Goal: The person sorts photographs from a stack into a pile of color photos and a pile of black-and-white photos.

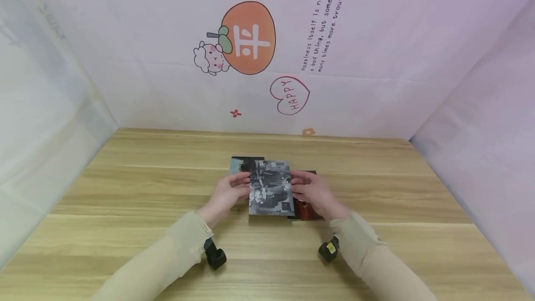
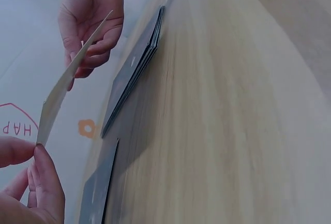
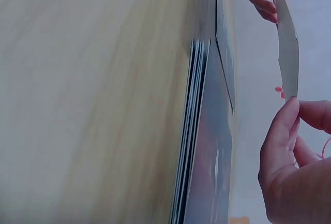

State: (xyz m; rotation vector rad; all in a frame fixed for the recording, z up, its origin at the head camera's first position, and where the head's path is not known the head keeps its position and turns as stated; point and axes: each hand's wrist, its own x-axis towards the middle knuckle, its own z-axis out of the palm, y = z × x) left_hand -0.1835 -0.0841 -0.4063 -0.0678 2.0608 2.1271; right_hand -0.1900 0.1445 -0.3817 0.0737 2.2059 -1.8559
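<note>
A postcard-like card with a black-and-white picture (image 1: 270,189) is held up above the table between both hands. My left hand (image 1: 224,197) pinches its left edge between thumb and fingers. At the opposite edge, my right hand (image 1: 316,195) pinches it the same way. The left wrist view shows the card's pale back (image 2: 59,92), slightly bent, raised off the wood. Below to the right lies a stack of cards (image 3: 207,151) with a dark red top picture, partly hidden by the right hand. A light-blue and black card (image 1: 239,163) lies flat behind the left hand, partly covered.
The wood-grain table (image 1: 167,254) runs back to a white cloth wall (image 1: 159,92) printed with an orange fruit, a sheep and lettering. Similar white cloth stands at the left and right sides. A small black camera (image 1: 216,257) sits at the left wrist, another (image 1: 328,251) at the right.
</note>
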